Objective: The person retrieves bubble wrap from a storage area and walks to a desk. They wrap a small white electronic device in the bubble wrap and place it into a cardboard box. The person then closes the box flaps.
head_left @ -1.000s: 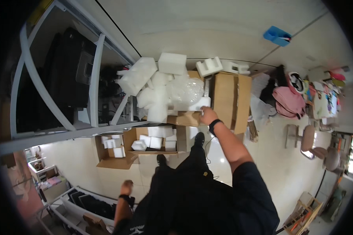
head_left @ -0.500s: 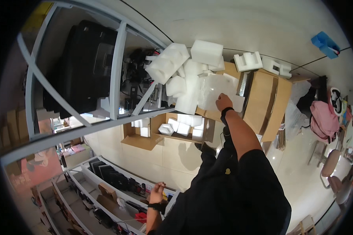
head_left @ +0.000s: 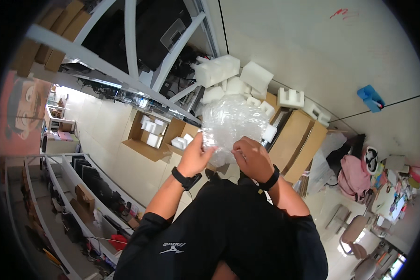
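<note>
A large crinkled sheet of clear plastic wrap [head_left: 233, 123] lies bunched between my hands. At its near left edge my left hand [head_left: 194, 158] is closed, thumb and fingers pinching the plastic. My right hand [head_left: 254, 159] is closed on the near right part, with its fingers curled in. Whether anything lies inside the wrap cannot be made out through the glare. Behind it is a heap of white foam blocks [head_left: 217, 70], partly covered by the wrap.
Shelving with a grey metal frame [head_left: 131, 42] stands at the left. Open cardboard boxes with foam [head_left: 142, 135] sit on the floor. A tall brown carton [head_left: 289, 140] is at the right, with a pink backpack [head_left: 354, 175] beyond. Low shelves [head_left: 98, 196] run along the lower left.
My left hand has come up from the lower left to the plastic. Both hands now grip the plastic wrap, which is raised and bunched in front of me. The view has turned.
</note>
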`<action>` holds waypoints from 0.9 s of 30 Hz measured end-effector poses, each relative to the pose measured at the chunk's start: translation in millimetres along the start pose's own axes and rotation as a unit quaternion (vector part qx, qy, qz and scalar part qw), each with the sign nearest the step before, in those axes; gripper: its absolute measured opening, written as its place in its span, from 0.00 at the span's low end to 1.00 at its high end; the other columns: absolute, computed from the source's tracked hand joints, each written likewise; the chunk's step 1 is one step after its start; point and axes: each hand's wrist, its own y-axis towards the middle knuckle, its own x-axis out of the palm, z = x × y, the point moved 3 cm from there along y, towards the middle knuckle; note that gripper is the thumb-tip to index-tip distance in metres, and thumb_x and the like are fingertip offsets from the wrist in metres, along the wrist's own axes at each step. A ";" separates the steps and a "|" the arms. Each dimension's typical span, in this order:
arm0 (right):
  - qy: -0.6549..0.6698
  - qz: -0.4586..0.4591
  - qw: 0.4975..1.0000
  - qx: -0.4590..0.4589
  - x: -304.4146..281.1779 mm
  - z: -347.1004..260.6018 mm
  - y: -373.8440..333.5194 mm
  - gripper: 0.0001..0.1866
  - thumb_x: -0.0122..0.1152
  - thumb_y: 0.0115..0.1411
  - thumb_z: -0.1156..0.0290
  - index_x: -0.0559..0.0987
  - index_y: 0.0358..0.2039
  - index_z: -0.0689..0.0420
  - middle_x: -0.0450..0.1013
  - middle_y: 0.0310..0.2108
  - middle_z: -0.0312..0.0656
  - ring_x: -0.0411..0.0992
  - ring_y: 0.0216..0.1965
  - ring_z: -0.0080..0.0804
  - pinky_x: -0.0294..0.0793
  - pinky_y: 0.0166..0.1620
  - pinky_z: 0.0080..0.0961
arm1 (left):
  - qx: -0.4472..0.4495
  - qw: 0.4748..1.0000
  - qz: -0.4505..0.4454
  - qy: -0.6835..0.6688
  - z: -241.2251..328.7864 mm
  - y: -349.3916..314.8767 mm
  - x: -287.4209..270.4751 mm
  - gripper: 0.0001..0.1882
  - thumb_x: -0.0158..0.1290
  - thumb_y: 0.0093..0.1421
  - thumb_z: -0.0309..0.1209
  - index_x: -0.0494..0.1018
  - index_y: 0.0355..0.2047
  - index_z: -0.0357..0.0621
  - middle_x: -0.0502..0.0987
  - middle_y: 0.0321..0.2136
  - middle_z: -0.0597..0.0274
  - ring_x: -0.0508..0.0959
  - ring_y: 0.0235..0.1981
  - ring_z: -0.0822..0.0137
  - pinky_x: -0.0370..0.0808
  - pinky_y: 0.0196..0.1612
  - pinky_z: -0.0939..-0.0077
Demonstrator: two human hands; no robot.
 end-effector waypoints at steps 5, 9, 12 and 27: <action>-0.039 0.035 0.998 -0.031 -33.3 -16.4 -5.0 0.05 0.63 0.54 0.80 0.75 0.31 0.60 0.72 0.28 0.47 0.74 0.31 0.50 0.73 0.35 0.40 | 0.055 0.984 0.111 -0.128 3.3 -17.3 -47.2 0.14 0.51 0.65 0.25 0.71 0.51 0.37 0.78 0.42 0.63 0.75 0.42 0.72 0.72 0.46 0.75; -0.041 0.023 0.998 -0.036 -41.4 -26.4 3.8 0.04 0.61 0.57 0.78 0.74 0.32 0.59 0.72 0.28 0.47 0.72 0.30 0.49 0.71 0.33 0.38 | 0.029 0.978 0.135 -0.157 6.4 -31.7 -71.3 0.11 0.48 0.68 0.24 0.71 0.50 0.38 0.77 0.42 0.64 0.75 0.45 0.72 0.72 0.49 0.75; -0.026 0.046 0.999 0.009 -50.3 -18.5 8.3 0.03 0.59 0.61 0.76 0.74 0.33 0.59 0.71 0.28 0.46 0.72 0.30 0.46 0.71 0.34 0.34 | 0.059 0.937 0.167 -0.300 10.5 -41.0 -88.5 0.10 0.49 0.70 0.28 0.72 0.49 0.37 0.77 0.42 0.64 0.76 0.43 0.72 0.73 0.46 0.75; 0.162 -0.089 0.982 0.029 -24.5 -46.1 42.6 0.18 0.67 0.60 0.67 0.78 0.47 0.61 0.76 0.35 0.37 0.67 0.28 0.19 0.68 0.32 0.20 | 0.118 0.980 0.065 -0.144 29.3 -83.8 -80.3 0.11 0.48 0.70 0.29 0.70 0.51 0.38 0.73 0.45 0.60 0.74 0.46 0.68 0.70 0.51 0.72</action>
